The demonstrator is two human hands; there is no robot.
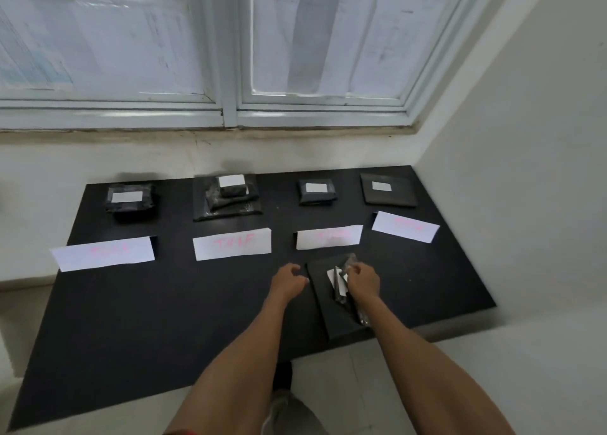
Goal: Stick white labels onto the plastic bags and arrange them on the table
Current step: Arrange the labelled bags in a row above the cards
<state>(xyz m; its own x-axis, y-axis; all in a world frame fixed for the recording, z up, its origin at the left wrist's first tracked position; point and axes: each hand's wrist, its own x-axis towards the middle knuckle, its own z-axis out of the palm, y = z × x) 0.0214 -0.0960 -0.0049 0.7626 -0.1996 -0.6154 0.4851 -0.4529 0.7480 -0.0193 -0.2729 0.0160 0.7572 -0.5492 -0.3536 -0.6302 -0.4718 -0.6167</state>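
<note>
On the black table (pixel 164 303) a flat black plastic bag (pixel 331 316) lies near the front edge. A smaller crumpled black bag (pixel 341 280) with a white label (pixel 331 275) sits on it. My right hand (pixel 363 278) pinches that smaller bag at its top. My left hand (pixel 289 280) hovers just left of the flat bag, fingers loosely curled, holding nothing. Along the back stand several black bags with white labels: far left (pixel 129 201), a stack left of centre (pixel 228 196), right of centre (pixel 317 191), far right (pixel 387 190).
Several white paper signs with pink writing lie in a row in front of the back bags, the leftmost (pixel 103 252) and the rightmost (pixel 405 226) among them. A window sill and wall bound the table behind, another wall on the right. Pale floor shows below the table's front edge.
</note>
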